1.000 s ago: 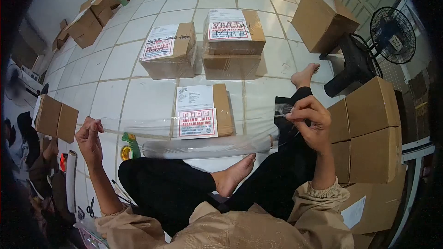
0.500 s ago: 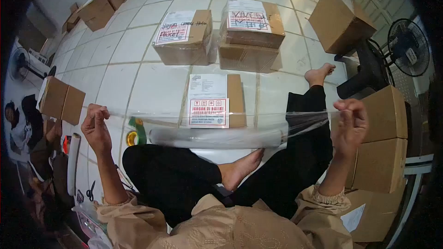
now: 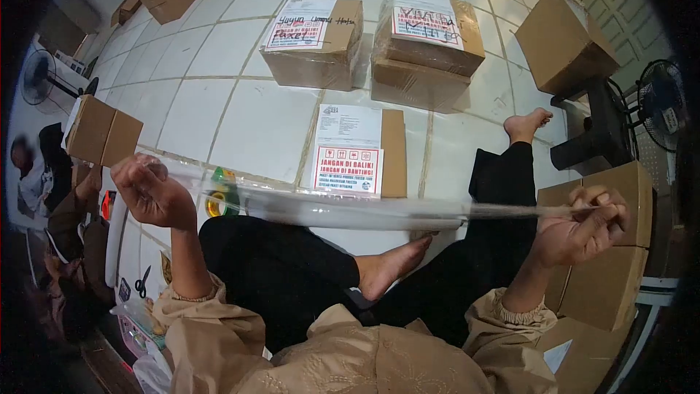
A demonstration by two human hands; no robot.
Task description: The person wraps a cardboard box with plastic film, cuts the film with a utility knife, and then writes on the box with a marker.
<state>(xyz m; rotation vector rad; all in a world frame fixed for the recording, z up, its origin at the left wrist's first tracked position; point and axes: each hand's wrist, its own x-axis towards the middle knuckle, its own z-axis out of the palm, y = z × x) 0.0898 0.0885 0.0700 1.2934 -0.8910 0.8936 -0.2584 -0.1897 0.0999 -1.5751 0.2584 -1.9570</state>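
I sit on a tiled floor with my legs folded. My left hand (image 3: 149, 191) pinches one end of a clear sheet of stretch film (image 3: 350, 208), and my right hand (image 3: 583, 230) grips the other end, so the film is pulled taut and level across my lap. The film roll (image 3: 343, 213) lies on the floor just past my knees, seen through the sheet. Beyond it lies a flat cardboard box (image 3: 359, 152) with a white shipping label and a red-printed warning sticker.
Two labelled boxes (image 3: 315, 40) (image 3: 426, 36) stand farther out, with more cartons (image 3: 565, 40) (image 3: 102, 131) around and a stack (image 3: 609, 248) at my right. Tape rolls (image 3: 219, 197), scissors (image 3: 142, 282) and another film roll (image 3: 117, 241) lie at my left. Fans (image 3: 660, 106) (image 3: 36, 76) stand at both sides. A person sits at far left.
Both hands have moved outward and toward me, drawing the film longer and tauter, and the view has tilted down so the boxes sit lower in the frame.
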